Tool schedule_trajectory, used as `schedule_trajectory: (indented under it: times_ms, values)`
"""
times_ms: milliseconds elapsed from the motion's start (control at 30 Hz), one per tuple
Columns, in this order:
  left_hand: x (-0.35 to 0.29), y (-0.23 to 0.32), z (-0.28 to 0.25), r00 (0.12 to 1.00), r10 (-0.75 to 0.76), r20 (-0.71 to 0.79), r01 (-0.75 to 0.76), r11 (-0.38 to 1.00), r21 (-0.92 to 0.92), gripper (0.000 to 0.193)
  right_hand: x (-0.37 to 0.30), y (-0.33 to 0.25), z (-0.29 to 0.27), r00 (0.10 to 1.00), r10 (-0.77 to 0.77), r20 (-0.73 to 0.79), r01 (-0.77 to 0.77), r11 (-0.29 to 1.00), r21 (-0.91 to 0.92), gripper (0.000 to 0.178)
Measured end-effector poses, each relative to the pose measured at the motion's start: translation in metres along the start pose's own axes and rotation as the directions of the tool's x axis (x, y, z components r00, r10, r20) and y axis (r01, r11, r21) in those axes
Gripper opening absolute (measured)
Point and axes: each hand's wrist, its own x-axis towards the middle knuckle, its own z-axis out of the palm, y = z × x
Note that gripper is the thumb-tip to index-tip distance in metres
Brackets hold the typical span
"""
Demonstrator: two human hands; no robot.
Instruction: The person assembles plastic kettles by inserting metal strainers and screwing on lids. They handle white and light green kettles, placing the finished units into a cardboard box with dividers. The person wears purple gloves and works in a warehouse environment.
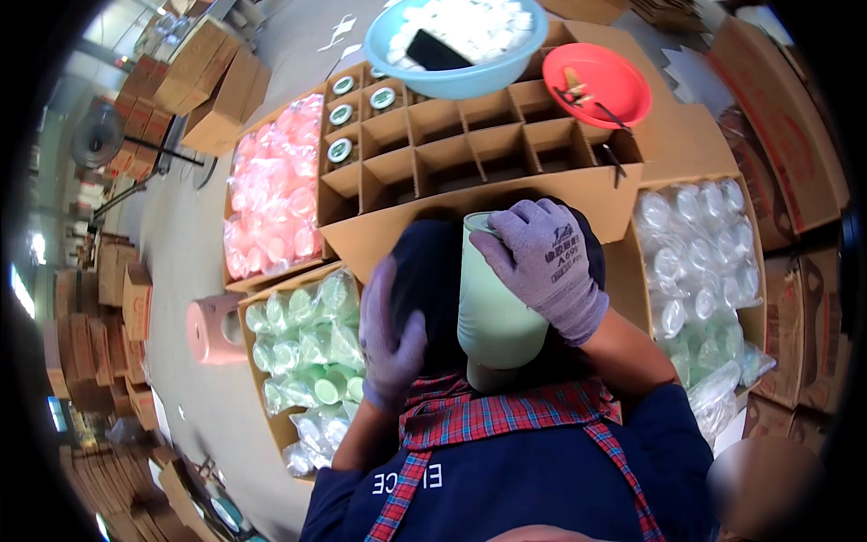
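this one looked like a packing workshop! brown boxes (95, 339) were stacked on the left, a standing fan (97, 135) rose from the grey floor (194, 397), and right up front a divided carton (560, 203) gaped open, bagged pink pieces (275, 190) on one side, bagged clear pieces (700, 253) on the other, a blue basin (461, 86) atop its far edge!

Two hands (390, 339) (544, 257), one large green vessel (495, 312)

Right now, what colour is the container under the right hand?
Pale green container, clearest in the head view.
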Motion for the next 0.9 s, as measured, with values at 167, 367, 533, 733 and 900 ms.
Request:
schedule_trajectory:
  times_ms: [167,367,533,733,900]
  values:
    - [0.081,-0.031,0.031,0.993,-0.069,0.099,0.110,0.854,-0.508,0.054,0.017,-0.006,0.001,0.952,-0.276,0.133,0.215,0.911,0.352,0.055]
    - [0.074,0.002,-0.007,0.987,0.097,0.130,-0.084,0.991,-0.109,0.049,-0.043,0.121,0.048,0.965,0.018,0.262,-0.097,0.952,0.290,0.080]
    - [0.087,-0.004,-0.018,0.929,0.336,0.155,-0.269,0.901,-0.340,0.047,-0.014,0.064,0.050,0.964,-0.036,0.264,-0.132,0.796,0.591,0.086]
    - [0.124,-0.052,0.002,0.993,0.079,0.088,-0.031,0.893,-0.448,0.074,0.026,0.055,0.058,0.972,-0.167,0.164,-0.038,0.579,0.814,0.060]
    - [0.159,-0.054,0.005,0.956,-0.165,0.244,0.293,0.463,-0.837,0.065,0.113,0.086,0.103,0.828,0.182,0.531,-0.554,0.415,0.722,0.056]
